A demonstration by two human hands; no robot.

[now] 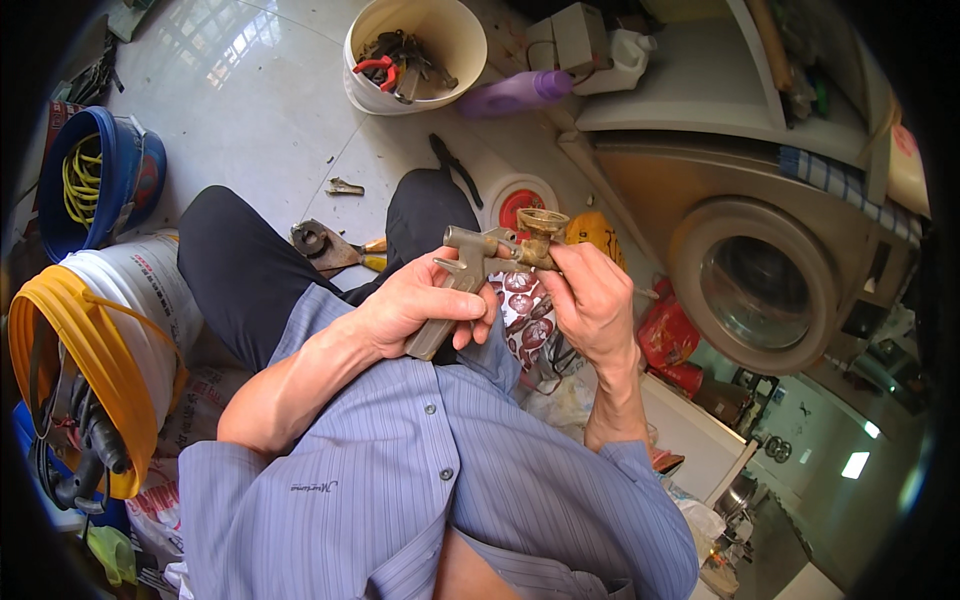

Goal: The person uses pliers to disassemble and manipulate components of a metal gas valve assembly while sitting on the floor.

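Over my lap, my left hand [425,305] is wrapped round the grip of a worn grey metal spray gun [472,262]. Its barrel points up and to the left, and the lower end of the grip sticks out below my fingers. At the gun's right end sits a brass elbow fitting [541,228] with a round, open cup on top. The fingers of my right hand [598,295] pinch this fitting from the right. Fitting and gun meet or nearly meet; whether they are joined I cannot tell.
Beyond my knees stands a white bucket [465,40] of tools, with a purple bottle [510,93] beside it. Small metal parts and a scraper [335,250] lie on the tiled floor. Blue [150,170] and yellow-rimmed [100,350] buckets stand left; a washing machine [640,190] stands right.
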